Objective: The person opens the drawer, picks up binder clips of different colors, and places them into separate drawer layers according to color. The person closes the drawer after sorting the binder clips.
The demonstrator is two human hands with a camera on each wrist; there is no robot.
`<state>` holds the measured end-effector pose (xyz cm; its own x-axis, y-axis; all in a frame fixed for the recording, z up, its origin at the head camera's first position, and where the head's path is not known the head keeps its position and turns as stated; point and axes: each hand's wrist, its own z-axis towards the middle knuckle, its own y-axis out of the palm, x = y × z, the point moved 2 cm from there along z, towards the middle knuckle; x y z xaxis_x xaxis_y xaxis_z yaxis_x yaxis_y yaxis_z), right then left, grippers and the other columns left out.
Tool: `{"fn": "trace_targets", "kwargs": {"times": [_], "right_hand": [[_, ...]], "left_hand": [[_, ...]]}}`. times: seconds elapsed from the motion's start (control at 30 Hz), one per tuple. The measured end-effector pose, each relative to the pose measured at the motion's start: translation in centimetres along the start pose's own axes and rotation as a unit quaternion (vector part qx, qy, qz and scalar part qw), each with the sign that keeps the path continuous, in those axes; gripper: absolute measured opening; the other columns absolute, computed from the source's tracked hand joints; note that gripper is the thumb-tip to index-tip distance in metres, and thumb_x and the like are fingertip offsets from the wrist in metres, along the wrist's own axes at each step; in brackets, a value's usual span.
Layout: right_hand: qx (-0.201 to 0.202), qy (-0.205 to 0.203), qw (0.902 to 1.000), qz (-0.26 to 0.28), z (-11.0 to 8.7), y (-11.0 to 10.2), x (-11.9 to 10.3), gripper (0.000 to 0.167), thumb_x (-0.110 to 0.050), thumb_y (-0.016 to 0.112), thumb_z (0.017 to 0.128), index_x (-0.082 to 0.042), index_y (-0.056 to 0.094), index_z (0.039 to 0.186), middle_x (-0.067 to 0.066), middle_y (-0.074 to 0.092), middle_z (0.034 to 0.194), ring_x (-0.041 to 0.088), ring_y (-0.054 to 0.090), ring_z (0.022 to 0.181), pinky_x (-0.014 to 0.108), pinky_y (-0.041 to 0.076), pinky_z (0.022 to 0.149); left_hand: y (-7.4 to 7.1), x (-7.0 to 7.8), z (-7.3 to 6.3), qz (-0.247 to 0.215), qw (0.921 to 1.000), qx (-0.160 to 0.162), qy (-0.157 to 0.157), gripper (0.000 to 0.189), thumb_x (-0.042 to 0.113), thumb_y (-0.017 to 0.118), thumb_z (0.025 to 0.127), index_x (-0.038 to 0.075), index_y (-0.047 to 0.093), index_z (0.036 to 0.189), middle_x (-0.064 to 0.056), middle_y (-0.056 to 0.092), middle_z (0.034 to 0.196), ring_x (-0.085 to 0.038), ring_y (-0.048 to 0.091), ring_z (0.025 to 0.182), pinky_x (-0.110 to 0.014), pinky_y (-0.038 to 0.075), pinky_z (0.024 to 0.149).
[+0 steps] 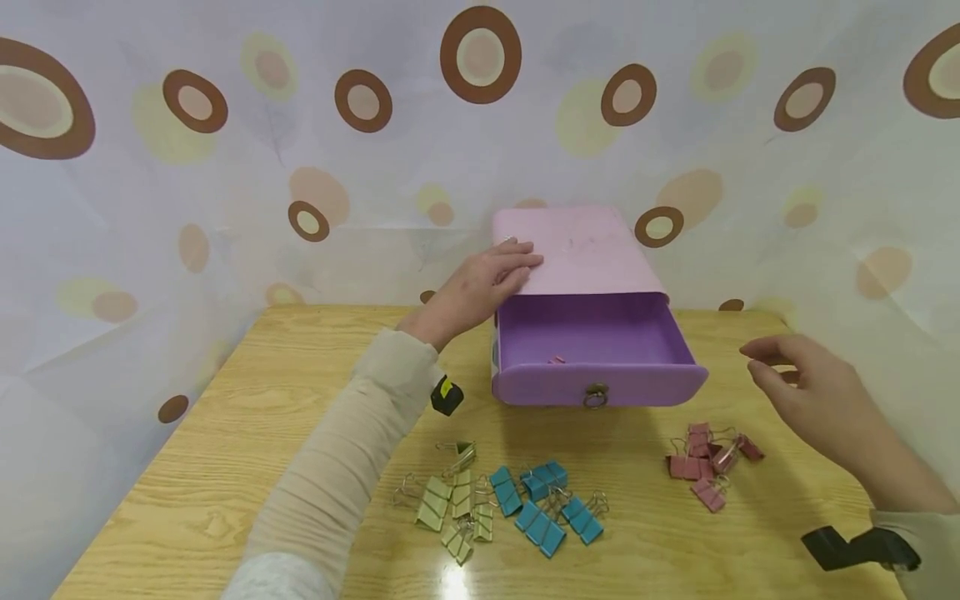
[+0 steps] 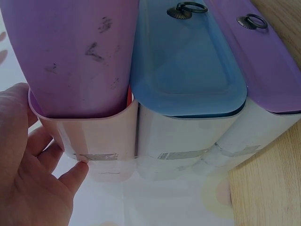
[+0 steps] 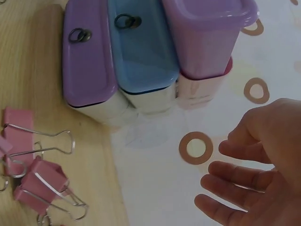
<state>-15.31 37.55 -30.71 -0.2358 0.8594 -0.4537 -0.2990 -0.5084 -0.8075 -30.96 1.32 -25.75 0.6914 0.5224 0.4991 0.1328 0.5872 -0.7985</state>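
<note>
A small pink-topped drawer cabinet [image 1: 581, 254] stands at the back of the table. Its top purple drawer [image 1: 540, 387] is pulled out, with a small pinkish-red piece [image 1: 557, 360] showing inside near the front. My left hand [image 1: 483, 287] rests on the cabinet's top left edge, its fingers lying over the pink casing [image 2: 89, 136]. Off to the drawer's right, my right hand [image 1: 813, 392] hovers with loosely bent fingers and nothing in it. Several pink binder clips [image 1: 692, 467] lie on the table in front of that hand; the right wrist view shows some pink clips [image 3: 44, 183] close up.
Below the pulled-out drawer are a closed blue drawer [image 2: 193, 61] and a closed purple drawer [image 3: 89, 56], each with a ring pull. Several yellow binder clips [image 1: 433, 503] and several blue binder clips [image 1: 540, 527] lie on the wooden table [image 1: 300, 375]. Patterned sheeting [image 1: 420, 167] surrounds the table.
</note>
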Motion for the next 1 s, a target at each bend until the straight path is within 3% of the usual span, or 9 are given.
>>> {"fn": "trace_targets", "kwargs": {"times": [0.13,0.23,0.37,0.53,0.77,1.0], "right_hand": [[-0.025,0.005,0.9996,-0.010,-0.5,1.1,1.2,0.030,-0.014,0.055,0.101,0.003,0.060,0.125,0.024,0.060,0.120,0.010,0.060,0.103,0.006,0.045,0.069],[-0.047,0.011,0.9987,-0.016,-1.0,1.9,1.9,0.033,-0.013,0.055,0.100,0.008,0.057,0.126,0.031,0.056,0.123,0.044,0.057,0.104,0.029,0.057,0.074],[-0.074,0.027,0.9966,-0.026,-1.6,3.1,2.8,0.036,-0.011,0.055,0.100,0.012,0.054,0.127,0.038,0.052,0.124,0.051,0.054,0.106,0.063,0.051,0.082],[-0.103,0.047,0.9930,-0.035,-2.3,4.1,3.7,0.042,-0.013,0.056,0.099,0.014,0.050,0.130,0.041,0.050,0.127,0.055,0.052,0.108,0.066,0.050,0.080],[-0.140,0.068,0.9872,-0.032,-2.7,5.4,4.6,0.048,-0.012,0.054,0.098,0.019,0.045,0.133,0.047,0.043,0.131,0.062,0.046,0.114,0.073,0.044,0.088],[-0.152,0.072,0.9846,-0.048,-3.4,6.2,4.8,0.041,-0.007,0.051,0.097,0.019,0.050,0.129,0.047,0.048,0.125,0.061,0.052,0.109,0.069,0.049,0.085]], "left_hand": [[0.1,0.0,0.0,-0.002,1.0000,0.001,-0.001,0.039,0.026,0.044,0.107,0.017,0.055,0.143,-0.001,0.041,0.157,-0.015,0.027,0.151,-0.026,0.021,0.126],[0.1,0.1,-0.1,-0.002,1.0000,0.000,-0.004,0.039,0.026,0.044,0.107,0.017,0.055,0.143,-0.001,0.041,0.157,-0.015,0.027,0.152,-0.026,0.020,0.126],[0.1,0.2,-0.1,-0.001,1.0000,-0.001,-0.004,0.039,0.026,0.045,0.107,0.017,0.055,0.143,-0.001,0.041,0.157,-0.015,0.026,0.152,-0.027,0.020,0.126],[0.0,0.3,-0.2,-0.002,1.0000,-0.001,-0.004,0.039,0.026,0.044,0.107,0.017,0.055,0.143,-0.001,0.041,0.157,-0.015,0.026,0.152,-0.027,0.020,0.126],[0.0,0.2,-0.2,0.001,1.0000,-0.001,-0.006,0.039,0.027,0.044,0.107,0.018,0.055,0.143,0.000,0.041,0.157,-0.014,0.026,0.152,-0.026,0.020,0.126],[0.1,0.3,-0.2,0.001,1.0000,-0.002,-0.004,0.039,0.027,0.043,0.107,0.019,0.054,0.144,0.001,0.041,0.157,-0.014,0.026,0.152,-0.026,0.020,0.126]]}}
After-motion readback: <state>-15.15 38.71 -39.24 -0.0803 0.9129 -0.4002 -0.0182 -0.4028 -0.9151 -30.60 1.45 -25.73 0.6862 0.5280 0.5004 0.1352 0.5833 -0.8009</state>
